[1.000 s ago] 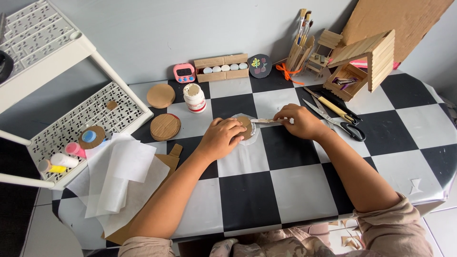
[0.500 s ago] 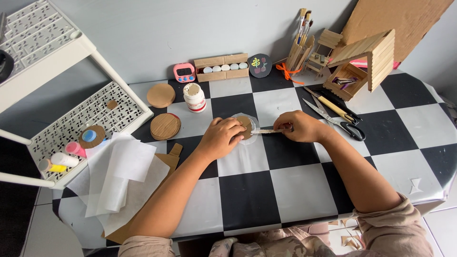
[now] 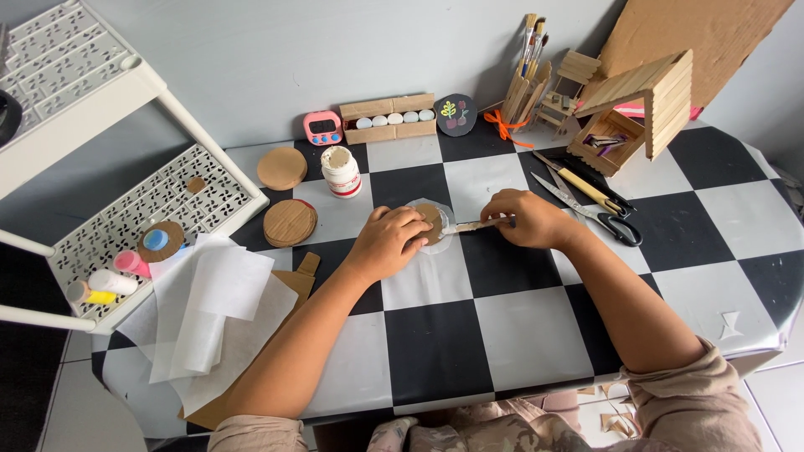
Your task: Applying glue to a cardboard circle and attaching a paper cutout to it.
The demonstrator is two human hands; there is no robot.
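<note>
While your forearms stretch out over the checkered table [image 3: 435, 351], your left hand [image 3: 387, 243] lies flat, fingers spread, pressing down a small brown disc [image 3: 431, 221] on a clear round sheet [image 3: 437, 243]. Your right hand [image 3: 528, 218] pinches a thin stick [image 3: 471, 225], its tip touching the disc's edge. Beyond, a white jar [image 3: 341, 172] stands beside two cork rounds [image 3: 287, 194]; scissors [image 3: 596, 209] lie right, near a small wooden house [image 3: 641, 105].
</note>
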